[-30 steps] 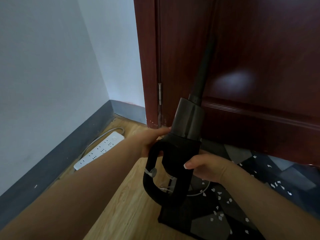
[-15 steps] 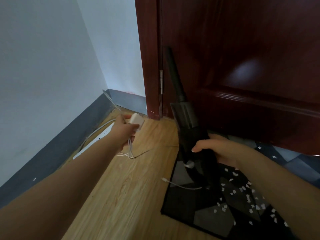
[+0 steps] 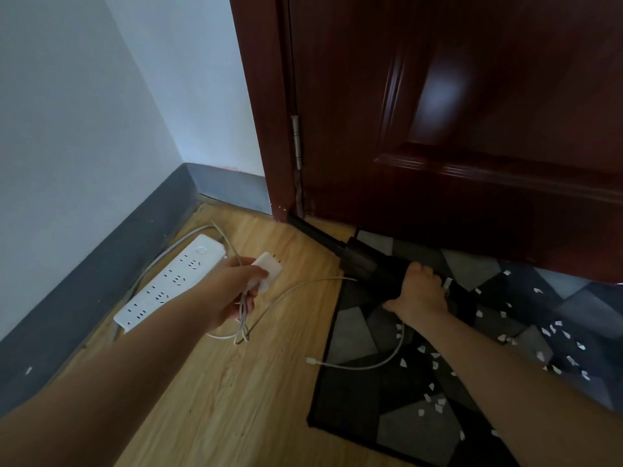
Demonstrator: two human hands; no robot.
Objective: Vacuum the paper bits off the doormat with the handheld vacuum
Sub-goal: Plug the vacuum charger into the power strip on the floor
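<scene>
In the head view, the right hand (image 3: 419,294) wraps its fingers over the body of the black handheld vacuum (image 3: 360,261), which lies low across the top-left corner of the doormat (image 3: 350,335) with its nozzle reaching the foot of the door (image 3: 472,129). The left hand (image 3: 232,291) grasps a white charger plug (image 3: 269,269) and bunched white cable (image 3: 337,364) above the wooden floor (image 3: 219,399), just beside a white power strip (image 3: 172,281). White paper bits (image 3: 435,365) lie scattered over the doormat's right part.

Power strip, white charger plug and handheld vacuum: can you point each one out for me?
Power strip (image 3: 172,283): head view, middle of its white top face.
White charger plug (image 3: 269,267): head view, its flat face, above the left hand's fingers.
Handheld vacuum (image 3: 362,261): head view, grey body by the nozzle.
</scene>
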